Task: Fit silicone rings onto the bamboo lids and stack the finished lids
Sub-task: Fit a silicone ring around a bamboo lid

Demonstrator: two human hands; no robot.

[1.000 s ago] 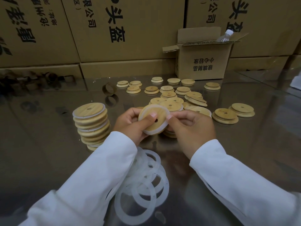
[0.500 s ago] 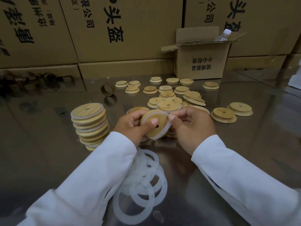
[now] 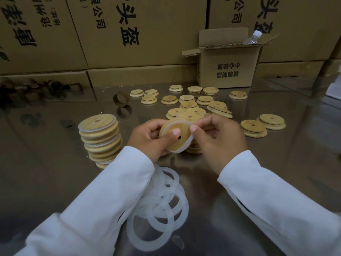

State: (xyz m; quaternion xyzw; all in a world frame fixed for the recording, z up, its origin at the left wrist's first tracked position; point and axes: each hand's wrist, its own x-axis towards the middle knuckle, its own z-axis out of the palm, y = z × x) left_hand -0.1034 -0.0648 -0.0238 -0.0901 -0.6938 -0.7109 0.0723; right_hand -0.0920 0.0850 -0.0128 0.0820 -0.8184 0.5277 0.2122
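The bamboo lid looks light and hard; its silicone ring looks soft and stretchy, so the rim seems best to hold. The left hand grips the lid and the right hand pinches the ring. Left of the lid stands the finished stack. Far behind the lid, an open box holds 1 bottle

The white left sleeve covers part of the pile of translucent white silicone rings. Fingers of the left grip are hidden behind the round bamboo lid. Of the clear plastic bottle only the neck clears the small open cardboard box. A white object is cut off at the right edge.
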